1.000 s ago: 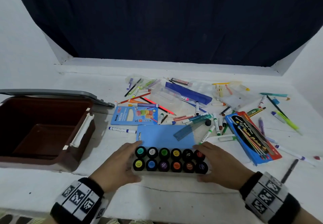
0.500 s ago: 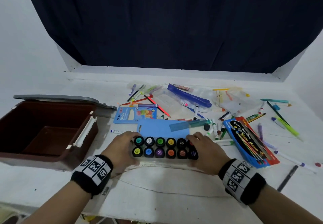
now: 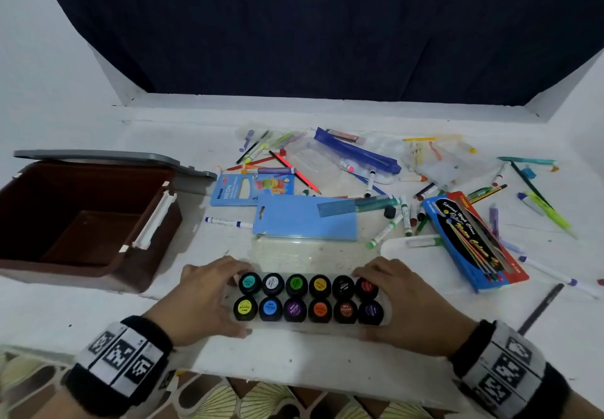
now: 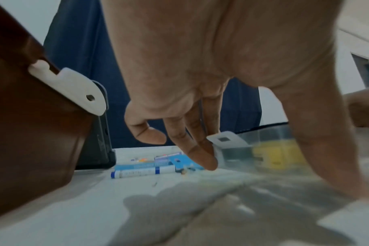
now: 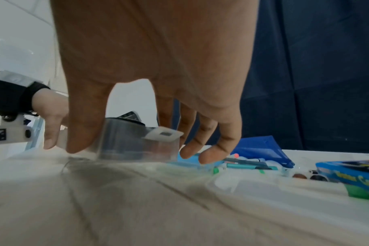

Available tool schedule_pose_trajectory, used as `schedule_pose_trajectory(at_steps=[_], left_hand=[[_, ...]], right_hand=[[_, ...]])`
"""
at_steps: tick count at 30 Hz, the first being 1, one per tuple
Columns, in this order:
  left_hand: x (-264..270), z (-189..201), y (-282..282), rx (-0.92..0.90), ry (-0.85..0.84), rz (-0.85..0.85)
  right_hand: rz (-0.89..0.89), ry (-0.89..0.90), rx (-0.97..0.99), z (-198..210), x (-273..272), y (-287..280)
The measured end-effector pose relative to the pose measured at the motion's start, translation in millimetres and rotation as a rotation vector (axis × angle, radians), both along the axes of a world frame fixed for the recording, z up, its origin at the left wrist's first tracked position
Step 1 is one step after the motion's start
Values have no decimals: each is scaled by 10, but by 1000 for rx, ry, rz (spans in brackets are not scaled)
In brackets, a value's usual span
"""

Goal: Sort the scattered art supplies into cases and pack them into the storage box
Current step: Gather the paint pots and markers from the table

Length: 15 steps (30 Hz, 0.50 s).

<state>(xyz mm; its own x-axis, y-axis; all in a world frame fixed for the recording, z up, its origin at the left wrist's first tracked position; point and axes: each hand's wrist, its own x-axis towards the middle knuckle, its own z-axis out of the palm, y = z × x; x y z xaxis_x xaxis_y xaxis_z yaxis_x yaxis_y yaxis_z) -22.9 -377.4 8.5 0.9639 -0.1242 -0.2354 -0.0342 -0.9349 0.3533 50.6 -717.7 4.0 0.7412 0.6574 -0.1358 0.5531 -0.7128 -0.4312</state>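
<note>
White table [image 3: 98,314] under a dark curtain [image 3: 327,26]. Paint set [image 3: 309,299], twelve pots in a clear tray, sits at the near edge, pulled back toward the person since a second ago, well clear of the blue card [image 3: 307,222]. Left hand [image 3: 202,301] grips its left end, right hand [image 3: 411,301] its right end, fingers curled over the tray walls. Likely readied for lifting into the open brown storage box [image 3: 81,222] at left. Behind: scattered markers [image 3: 385,232], pencil box [image 3: 474,242], pouches. Most sorting remains undone.

dark curtain [image 3: 327,26], white wall [image 3: 39,58]
</note>
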Motion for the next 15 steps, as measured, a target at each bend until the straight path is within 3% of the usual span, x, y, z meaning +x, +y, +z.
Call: schedule_pose_trajectory(at_steps=[7, 10, 15], left_hand=[[76, -115, -74, 52, 34, 42], [142, -72, -39, -117, 120, 105], [224, 41, -173, -383, 174, 276]], right_hand=[[-80, -38, -145, -76, -20, 110], [-121, 75, -146, -69, 45, 99], [-422, 252, 115, 26, 144, 189]])
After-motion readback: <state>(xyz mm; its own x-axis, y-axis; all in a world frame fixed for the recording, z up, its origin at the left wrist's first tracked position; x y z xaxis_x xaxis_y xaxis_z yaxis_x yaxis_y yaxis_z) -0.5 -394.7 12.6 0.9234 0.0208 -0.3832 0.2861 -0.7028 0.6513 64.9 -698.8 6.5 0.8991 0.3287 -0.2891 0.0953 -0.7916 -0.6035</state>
